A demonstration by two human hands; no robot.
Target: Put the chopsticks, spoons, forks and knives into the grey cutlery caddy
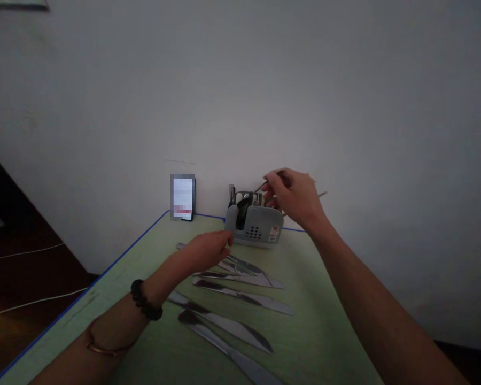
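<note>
A grey utensil holder (pixel 260 227) with a patch of diamond-shaped holes stands against the wall, filled with utensils. My right hand (pixel 294 195) is at its top right, fingers closed on a thin, dark metal utensil (pixel 261 186) that slants down into the holder; its lower end is hidden. Just in front of the holder's left corner, my left hand (pixel 210 248) has its fingers curled inward. What they hold, if anything, does not show. Below it lie several metal table knives, among them a near knife (pixel 228 350) and a middle knife (pixel 242 295).
A phone (pixel 183 198) with a lit, blurred screen leans upright against the wall, left of the holder. The pale green table (pixel 316 321) has a blue edge (pixel 116 259). White cables (pixel 36 302) run across the dark area at left.
</note>
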